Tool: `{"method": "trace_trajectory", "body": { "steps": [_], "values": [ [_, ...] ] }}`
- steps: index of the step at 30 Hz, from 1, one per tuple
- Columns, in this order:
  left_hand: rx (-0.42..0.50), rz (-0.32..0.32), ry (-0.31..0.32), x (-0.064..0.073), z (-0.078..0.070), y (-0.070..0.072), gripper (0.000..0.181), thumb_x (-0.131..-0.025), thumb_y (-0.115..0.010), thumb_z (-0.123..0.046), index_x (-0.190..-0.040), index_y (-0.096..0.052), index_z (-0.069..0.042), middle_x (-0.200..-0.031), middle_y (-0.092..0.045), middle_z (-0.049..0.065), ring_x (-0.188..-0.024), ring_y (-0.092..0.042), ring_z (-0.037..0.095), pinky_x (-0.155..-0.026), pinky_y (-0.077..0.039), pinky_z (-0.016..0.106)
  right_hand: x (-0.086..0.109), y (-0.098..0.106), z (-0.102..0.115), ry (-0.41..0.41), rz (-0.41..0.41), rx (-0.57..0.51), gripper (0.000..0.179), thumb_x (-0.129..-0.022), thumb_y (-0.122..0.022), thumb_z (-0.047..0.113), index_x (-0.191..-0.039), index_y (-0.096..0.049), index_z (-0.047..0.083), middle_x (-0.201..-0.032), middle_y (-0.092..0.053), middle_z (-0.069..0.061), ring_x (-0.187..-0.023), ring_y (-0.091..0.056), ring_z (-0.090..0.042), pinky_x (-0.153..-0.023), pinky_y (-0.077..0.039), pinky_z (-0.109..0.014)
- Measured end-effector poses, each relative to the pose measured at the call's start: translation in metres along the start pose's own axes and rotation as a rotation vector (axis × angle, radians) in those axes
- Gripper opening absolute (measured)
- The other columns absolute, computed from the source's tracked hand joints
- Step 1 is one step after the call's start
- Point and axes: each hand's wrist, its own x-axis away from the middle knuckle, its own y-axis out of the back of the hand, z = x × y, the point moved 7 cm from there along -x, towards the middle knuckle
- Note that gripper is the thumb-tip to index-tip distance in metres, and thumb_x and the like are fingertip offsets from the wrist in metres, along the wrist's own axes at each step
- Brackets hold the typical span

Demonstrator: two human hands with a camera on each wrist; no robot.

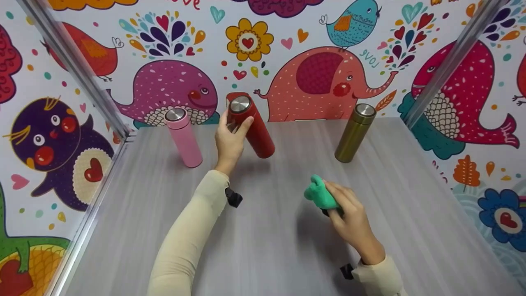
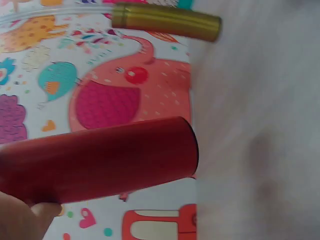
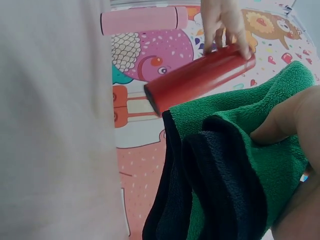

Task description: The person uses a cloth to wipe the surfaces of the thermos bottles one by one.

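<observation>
Red bottle [image 1: 259, 133], upper centre of head frame, tilted; grasped near top by left hand [image 1: 229, 142], thumb and fingers round it, arm stretched up from bottom edge. Green cloth [image 1: 322, 195], dark-edged, bunched, right of lower centre; pinched in right hand [image 1: 352, 220], forearm entering from lower right. Table [image 1: 263, 250]: grey, wood-grained. Walls [image 1: 283, 31]: cartoon animal print; metal posts [image 1: 78, 70] at upper left and upper right. Count: bottles, three—red one, pink bottle [image 1: 185, 142] left, olive bottle [image 1: 354, 133] right, both upright; cloth, one.
</observation>
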Motion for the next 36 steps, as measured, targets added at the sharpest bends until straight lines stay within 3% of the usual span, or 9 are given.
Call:
{"method": "trace_trajectory", "body": {
  "steps": [3,8,19,28,36],
  "values": [
    [-0.072,0.015,0.016,-0.010,0.015,-0.009,0.078,-0.091,-0.074,-0.042,-0.153,-0.039,-0.009,-0.143,-0.052,0.008,-0.127,-0.053,0.025,-0.103,-0.047,0.037,0.004,0.001,-0.004,-0.011,-0.001,0.000,0.069,-0.072,-0.064,-0.030,-0.135,-0.060,-0.003,-0.128,-0.063,-0.016,-0.113,-0.059,-0.036,-0.105,-0.040,-0.023],
    [-0.118,0.034,0.022,-0.020,0.035,-0.022,0.075,-0.091,-0.076,-0.036,-0.151,-0.041,-0.007,-0.143,-0.052,0.010,-0.127,-0.053,0.026,-0.105,-0.045,0.038,0.006,0.001,-0.009,-0.021,-0.003,0.000,0.068,-0.072,-0.063,-0.030,-0.134,-0.060,-0.003,-0.128,-0.063,-0.016,-0.113,-0.059,-0.036,-0.105,-0.040,-0.022],
    [-0.260,0.138,0.060,-0.023,0.061,-0.036,0.074,-0.093,-0.072,-0.041,-0.153,-0.039,-0.014,-0.147,-0.046,0.009,-0.133,-0.046,0.028,-0.108,-0.041,0.045,0.009,-0.003,-0.012,-0.036,-0.005,0.015,0.069,-0.071,-0.065,-0.028,-0.134,-0.062,-0.001,-0.127,-0.064,-0.013,-0.112,-0.061,-0.034,-0.105,-0.040,-0.021],
    [-0.286,0.167,0.057,-0.022,0.060,-0.038,0.077,-0.093,-0.071,-0.043,-0.155,-0.033,-0.018,-0.150,-0.043,0.007,-0.134,-0.044,0.026,-0.109,-0.040,0.044,0.007,-0.006,-0.012,-0.029,0.007,-0.007,0.066,-0.074,-0.064,-0.027,-0.135,-0.061,-0.001,-0.129,-0.063,-0.013,-0.114,-0.059,-0.033,-0.106,-0.040,-0.023],
    [-0.326,0.180,0.132,-0.009,0.050,-0.025,0.087,-0.090,-0.073,-0.046,-0.158,-0.027,-0.016,-0.157,-0.036,0.009,-0.142,-0.035,0.029,-0.112,-0.035,0.051,0.003,-0.002,-0.012,-0.052,0.005,0.002,0.065,-0.074,-0.066,-0.027,-0.134,-0.061,-0.002,-0.127,-0.064,-0.015,-0.114,-0.060,-0.032,-0.105,-0.040,-0.021]
  ]
}}
